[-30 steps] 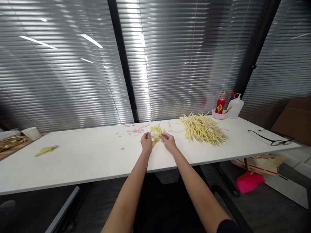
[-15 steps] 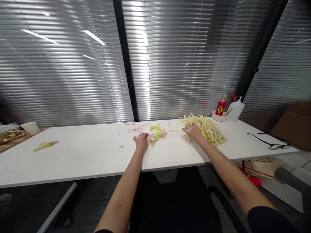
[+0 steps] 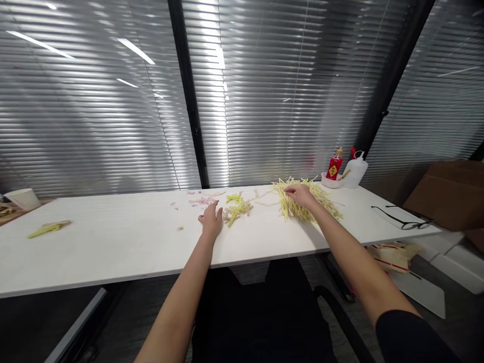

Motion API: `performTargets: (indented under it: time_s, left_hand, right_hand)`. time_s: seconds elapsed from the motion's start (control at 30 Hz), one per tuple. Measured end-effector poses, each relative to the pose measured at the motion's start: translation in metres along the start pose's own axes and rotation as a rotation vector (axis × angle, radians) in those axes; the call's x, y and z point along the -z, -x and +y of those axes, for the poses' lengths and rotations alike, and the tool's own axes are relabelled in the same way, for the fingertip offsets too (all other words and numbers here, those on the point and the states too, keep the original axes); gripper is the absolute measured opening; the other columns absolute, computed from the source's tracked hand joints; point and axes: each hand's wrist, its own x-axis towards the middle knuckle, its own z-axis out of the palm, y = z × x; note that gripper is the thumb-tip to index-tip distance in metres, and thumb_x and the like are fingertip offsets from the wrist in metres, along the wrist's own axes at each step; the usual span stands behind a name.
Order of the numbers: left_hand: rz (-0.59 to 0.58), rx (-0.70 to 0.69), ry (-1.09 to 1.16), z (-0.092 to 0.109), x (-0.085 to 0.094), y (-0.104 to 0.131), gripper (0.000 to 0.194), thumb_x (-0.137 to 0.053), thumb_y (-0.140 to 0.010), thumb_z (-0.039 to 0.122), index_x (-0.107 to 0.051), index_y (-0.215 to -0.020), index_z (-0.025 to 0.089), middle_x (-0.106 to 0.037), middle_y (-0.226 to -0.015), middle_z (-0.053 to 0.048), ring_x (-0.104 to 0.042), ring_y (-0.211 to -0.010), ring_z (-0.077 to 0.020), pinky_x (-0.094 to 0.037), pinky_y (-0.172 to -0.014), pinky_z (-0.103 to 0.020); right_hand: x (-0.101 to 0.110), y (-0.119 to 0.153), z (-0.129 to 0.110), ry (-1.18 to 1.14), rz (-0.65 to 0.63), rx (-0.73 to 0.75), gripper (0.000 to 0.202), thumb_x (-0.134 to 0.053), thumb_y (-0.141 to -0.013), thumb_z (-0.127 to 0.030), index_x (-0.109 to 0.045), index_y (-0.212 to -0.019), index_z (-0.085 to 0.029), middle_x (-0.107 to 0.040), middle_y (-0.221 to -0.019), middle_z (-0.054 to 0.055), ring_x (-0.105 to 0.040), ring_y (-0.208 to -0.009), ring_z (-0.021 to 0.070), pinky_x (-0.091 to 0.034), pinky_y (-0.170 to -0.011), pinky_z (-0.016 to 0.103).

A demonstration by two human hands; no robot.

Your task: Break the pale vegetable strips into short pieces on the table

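A heap of thin yellow and pale strips (image 3: pixel 319 199) lies on the right half of the white table (image 3: pixel 124 237). Over its left side is my right hand (image 3: pixel 300 195), its fingertips pinched together; I cannot make out what they hold. To the left is a smaller pile of short yellow and pale pieces (image 3: pixel 236 209). My left hand (image 3: pixel 212 220) hovers just left of this pile with fingers apart and nothing in them. A few loose pale strips (image 3: pixel 265 203) stretch between the two piles. Small pink and purple rings (image 3: pixel 202 201), like tiny rubber bands, are scattered beyond my left hand.
A small yellow and pale bundle (image 3: pixel 49 228) lies far left, near a white cup (image 3: pixel 23 199). At the back right stand a red-labelled bottle (image 3: pixel 334 166) in a white bowl (image 3: pixel 331 182) and a white squeeze bottle (image 3: pixel 355 172). Glasses (image 3: pixel 410 225) rest near the right edge.
My left hand has come off the small pile and its fingers have spread. My right hand has shifted back over the large heap. The view has turned slightly right.
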Motion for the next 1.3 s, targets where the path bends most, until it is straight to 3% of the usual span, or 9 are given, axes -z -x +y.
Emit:
performTargets:
  time_s: [0.2,0.3,0.4,0.53,0.7,0.83,1.03,1.13,1.3]
  left_hand:
    - [-0.158,-0.087,0.006,0.002,-0.003,0.003,0.029,-0.053,-0.082,0.047,-0.066,-0.097,0.027,-0.064,-0.113,-0.010,-0.052,-0.110,-0.0290,-0.030,-0.092,-0.044]
    - [-0.247,-0.151,-0.021,0.004,-0.003,0.004,0.032,-0.061,-0.074,0.052,-0.068,-0.092,0.026,-0.065,-0.109,-0.009,-0.051,-0.111,-0.0300,-0.032,-0.092,-0.043]
    - [-0.284,-0.179,-0.042,0.003,-0.004,0.003,0.027,-0.062,-0.072,0.049,-0.069,-0.085,0.026,-0.065,-0.106,-0.008,-0.053,-0.108,-0.0294,-0.036,-0.090,-0.041]
    - [-0.254,-0.225,-0.018,-0.004,-0.009,0.000,0.018,-0.057,-0.075,0.039,-0.068,-0.079,0.025,-0.066,-0.098,-0.007,-0.058,-0.099,-0.0261,-0.043,-0.085,-0.036]
    - [-0.233,-0.215,0.005,-0.011,-0.015,-0.004,0.015,-0.052,-0.075,0.032,-0.065,-0.077,0.023,-0.066,-0.096,-0.007,-0.058,-0.095,-0.0255,-0.044,-0.085,-0.036]
    - [-0.178,-0.172,0.144,-0.010,-0.014,-0.006,0.015,-0.052,-0.074,0.032,-0.062,-0.079,0.022,-0.064,-0.096,-0.008,-0.058,-0.095,-0.0240,-0.044,-0.088,-0.037]
    - [-0.108,0.165,0.720,0.001,-0.016,-0.002,0.033,-0.064,-0.070,0.049,-0.062,-0.084,0.019,-0.064,-0.083,-0.006,-0.059,-0.074,-0.0180,-0.048,-0.068,-0.031]
    - [-0.204,0.289,0.943,0.008,-0.015,0.002,0.042,-0.073,-0.060,0.051,-0.063,-0.083,0.017,-0.064,-0.074,-0.005,-0.059,-0.066,-0.0165,-0.046,-0.060,-0.028]
    - [-0.295,0.226,0.993,0.014,-0.010,0.006,0.036,-0.079,-0.058,0.043,-0.067,-0.077,0.015,-0.065,-0.069,-0.004,-0.057,-0.063,-0.0140,-0.042,-0.061,-0.026]
  right_hand:
    - [0.038,0.002,0.042,-0.347,0.307,-0.413,0.028,-0.070,-0.064,-0.031,-0.071,-0.085,-0.012,-0.071,-0.078,0.012,-0.066,-0.071,0.0211,-0.051,-0.070,0.034]
    - [0.048,0.018,0.059,-0.230,0.373,-0.533,0.022,-0.071,-0.061,-0.027,-0.070,-0.078,-0.013,-0.070,-0.072,0.010,-0.065,-0.070,0.0230,-0.050,-0.075,0.041]
    - [0.051,0.033,0.068,0.002,0.288,-0.644,0.013,-0.070,-0.062,-0.019,-0.071,-0.075,-0.016,-0.069,-0.074,0.013,-0.064,-0.078,0.0284,-0.045,-0.079,0.050]
    - [0.056,0.046,0.061,0.290,0.091,-0.744,0.016,-0.065,-0.066,-0.013,-0.073,-0.079,-0.017,-0.068,-0.086,0.019,-0.062,-0.088,0.0359,-0.033,-0.083,0.061]
    - [0.055,0.046,0.021,0.474,0.240,-0.599,0.036,-0.057,-0.073,-0.014,-0.066,-0.108,-0.015,-0.063,-0.107,0.021,-0.058,-0.098,0.0352,-0.031,-0.086,0.059]
    - [0.023,0.036,-0.023,0.288,0.232,-0.348,0.030,-0.054,-0.080,-0.025,-0.066,-0.107,-0.020,-0.064,-0.113,0.013,-0.057,-0.102,0.0300,-0.035,-0.091,0.051]
    - [-0.073,0.032,-0.102,-0.139,-0.043,-0.066,0.021,-0.059,-0.080,-0.027,-0.070,-0.096,-0.025,-0.071,-0.098,0.003,-0.062,-0.080,0.0193,-0.044,-0.079,0.033]
    - [-0.111,0.035,-0.137,-0.322,-0.077,-0.039,0.023,-0.058,-0.082,-0.036,-0.069,-0.101,-0.028,-0.071,-0.092,0.000,-0.063,-0.077,0.0177,-0.046,-0.077,0.031]
    - [-0.136,0.034,-0.162,-0.525,-0.041,-0.109,0.027,-0.057,-0.082,-0.043,-0.067,-0.101,-0.027,-0.071,-0.092,0.000,-0.062,-0.072,0.0154,-0.048,-0.075,0.030]
